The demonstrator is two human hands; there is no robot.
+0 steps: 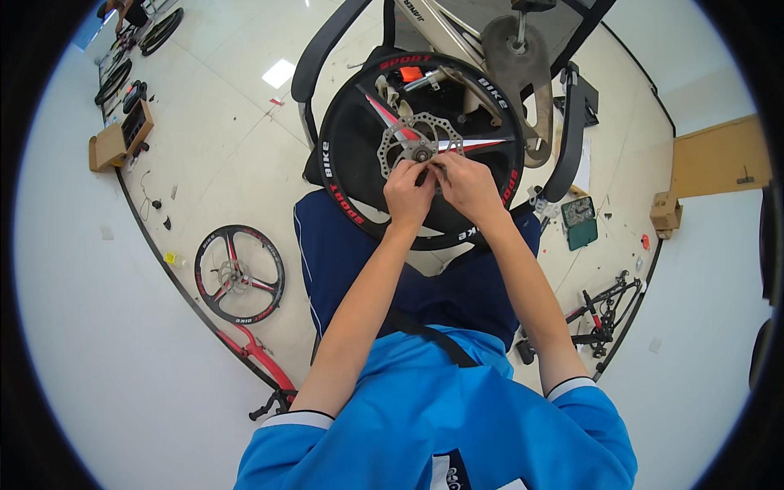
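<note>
A black bicycle wheel [330,175] with red and white spokes lies in front of me, just above my knees, on a black chair. Its silver disc brake rotor [390,147] faces up around the hub [422,153]. At the near side of the hub, the fingertips of my left hand [410,196] and my right hand [469,188] come together. Both hands are closed in a pinch. Whatever is between the fingers is too small and covered to name.
Beyond the wheel stands a pale bicycle frame [431,31] beside the chair's black armrest [314,57]. On the floor are another wheel [201,273], a red frame [265,356], a black frame [600,314], a green toolbox [581,235] and a cardboard box [666,212].
</note>
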